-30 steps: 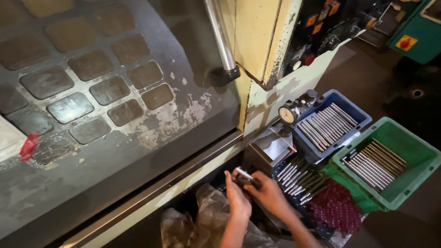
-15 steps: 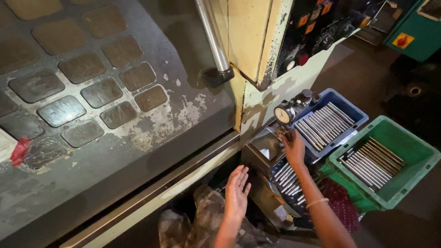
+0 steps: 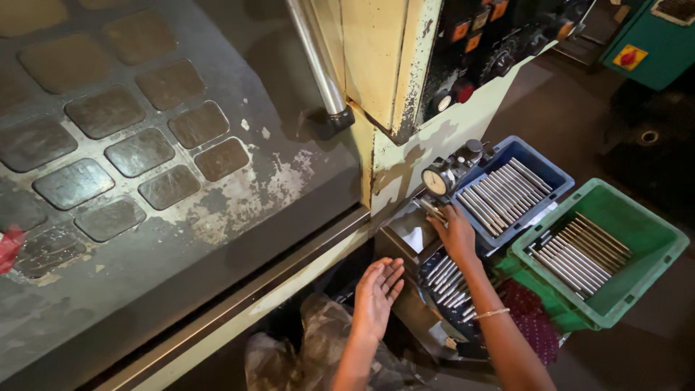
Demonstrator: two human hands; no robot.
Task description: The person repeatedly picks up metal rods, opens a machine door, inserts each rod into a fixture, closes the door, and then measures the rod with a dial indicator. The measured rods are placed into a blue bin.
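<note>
Right hand [image 3: 456, 233] is pressing a thin metal rod [image 3: 432, 210] into the stand just below the dial gauge [image 3: 436, 180], fingers closed on it in a loose pinch. Left hand [image 3: 376, 293] is hovering open and empty, down-left of the gauge. Looks like the gauging step: a rod is being seated under the gauge. More rods are lying in a dark tray [image 3: 445, 279] below the gauge, a blue bin [image 3: 507, 192] right of it, a green bin [image 3: 594, 253] further right. Next move likely needs steady seating of the rod.

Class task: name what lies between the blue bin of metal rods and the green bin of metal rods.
Head view: nothing lies between the blue bin and the green bin; their near corners almost meet.
</note>
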